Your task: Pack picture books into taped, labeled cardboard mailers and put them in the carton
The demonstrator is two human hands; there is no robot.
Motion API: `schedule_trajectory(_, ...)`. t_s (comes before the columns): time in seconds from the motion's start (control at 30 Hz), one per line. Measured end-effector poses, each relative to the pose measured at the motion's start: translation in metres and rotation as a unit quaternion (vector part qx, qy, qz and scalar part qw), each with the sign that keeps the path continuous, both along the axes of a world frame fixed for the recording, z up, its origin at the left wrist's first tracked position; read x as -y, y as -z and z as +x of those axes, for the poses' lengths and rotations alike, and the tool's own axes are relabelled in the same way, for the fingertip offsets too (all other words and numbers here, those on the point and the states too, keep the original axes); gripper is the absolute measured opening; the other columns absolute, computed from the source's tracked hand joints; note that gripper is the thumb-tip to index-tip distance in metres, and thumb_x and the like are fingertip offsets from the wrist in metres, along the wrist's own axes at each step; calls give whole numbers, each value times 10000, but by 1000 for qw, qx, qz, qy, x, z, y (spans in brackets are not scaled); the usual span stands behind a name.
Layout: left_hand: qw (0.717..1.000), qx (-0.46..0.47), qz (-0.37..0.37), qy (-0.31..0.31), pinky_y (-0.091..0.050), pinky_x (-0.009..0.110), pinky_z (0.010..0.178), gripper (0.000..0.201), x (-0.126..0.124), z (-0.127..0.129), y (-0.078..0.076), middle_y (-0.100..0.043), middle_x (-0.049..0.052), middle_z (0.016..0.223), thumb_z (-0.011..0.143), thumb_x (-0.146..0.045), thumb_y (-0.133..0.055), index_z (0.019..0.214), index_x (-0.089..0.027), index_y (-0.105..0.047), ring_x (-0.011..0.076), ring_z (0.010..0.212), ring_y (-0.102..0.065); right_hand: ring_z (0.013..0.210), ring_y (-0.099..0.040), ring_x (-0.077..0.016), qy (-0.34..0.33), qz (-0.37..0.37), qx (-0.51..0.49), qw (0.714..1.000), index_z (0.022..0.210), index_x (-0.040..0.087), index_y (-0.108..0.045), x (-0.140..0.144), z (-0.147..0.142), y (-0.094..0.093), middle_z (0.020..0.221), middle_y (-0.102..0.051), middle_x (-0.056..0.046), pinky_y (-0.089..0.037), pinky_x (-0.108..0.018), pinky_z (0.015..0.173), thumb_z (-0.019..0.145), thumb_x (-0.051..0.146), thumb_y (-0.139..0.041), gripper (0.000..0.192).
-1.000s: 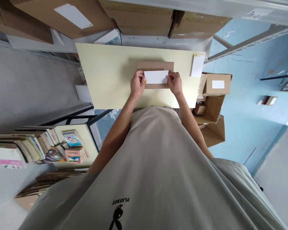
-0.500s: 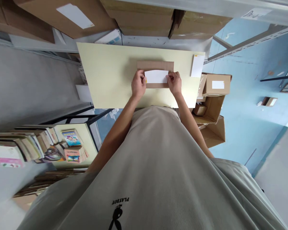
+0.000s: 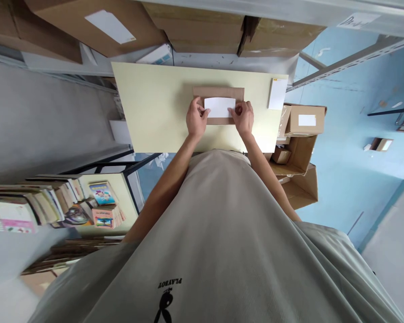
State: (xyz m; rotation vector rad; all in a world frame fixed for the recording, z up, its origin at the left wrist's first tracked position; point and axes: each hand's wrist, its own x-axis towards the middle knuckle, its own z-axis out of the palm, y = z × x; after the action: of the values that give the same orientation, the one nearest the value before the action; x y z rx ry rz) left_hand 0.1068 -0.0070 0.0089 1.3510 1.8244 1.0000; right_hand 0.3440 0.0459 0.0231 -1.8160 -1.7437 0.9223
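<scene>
A white label (image 3: pixel 218 107) lies over the top of a flat brown cardboard box (image 3: pixel 218 93) on the pale yellow table. At the label's left end is my left hand (image 3: pixel 196 117), its thumb on the white surface and its fingers curled at the box's left side. My right hand (image 3: pixel 243 117) pinches the right end in the same way, thumb on the label. Whether the whole label touches the cardboard I cannot tell. A stack of white labels (image 3: pixel 277 93) rests near the table's right edge.
Large cardboard boxes (image 3: pixel 202 33) stand on a grey shelf behind the table (image 3: pixel 155 107). Open cartons (image 3: pixel 298 154) are stacked on the blue floor to the right. Many books (image 3: pixel 54 202) fill a lower surface at the left, beside a black metal frame (image 3: pixel 129 168).
Both thumbs have moved inward onto the label, which now looks flatter and straighter over the box. The camera view has shifted slightly.
</scene>
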Motion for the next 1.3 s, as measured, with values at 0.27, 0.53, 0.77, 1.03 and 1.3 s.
schedule_trajectory(0.27,999,-25,-31,-20,-504,539,1402,476,-3,14,-22,-747,199,1497,1238,-512,-559,1621,-248,-658,348,1541,-710,1508,-692,-429,-68,-17,102,992,1589,202,-701,7,-26,-11,1520,-756,-256,-521,-797,1322,1252,552,-134,747)
schedule_trajectory(0.53,963,-115,-100,224,-26,530,1585,789,9,28,-45,-284,160,2018,1246,-580,-390,1867,-95,-421,327,1917,-157,1917,-185,-322,-258,-44,118,958,1931,94,-318,36,-40,-47,2024,-277,-146,-157,-606,1576,1244,568,-188,844)
schedule_trajectory(0.77,955,-163,-146,199,33,592,1566,917,4,20,-49,-171,196,2028,1205,-693,-398,1901,-97,-385,361,1924,-27,1921,-148,-364,-213,-53,107,970,1938,108,-312,30,-38,-50,2029,-243,-137,-101,-665,1574,1240,619,-165,878)
schedule_trajectory(1.03,954,-182,-175,160,18,668,1552,883,8,42,-60,-188,140,2036,1206,-711,-414,1921,-194,-385,358,1923,-2,1922,-134,-368,-206,-57,83,973,1940,116,-317,24,-42,-45,2028,-239,-123,-81,-664,1578,1239,613,-192,867)
schedule_trajectory(1.3,944,-233,-183,147,42,654,1551,955,15,52,-47,-127,171,2041,1198,-731,-442,1932,-130,-333,381,1921,41,1925,-128,-317,-400,-31,44,915,1919,159,-388,-7,-15,-33,2030,-255,-62,-59,-573,1597,1233,524,-384,777)
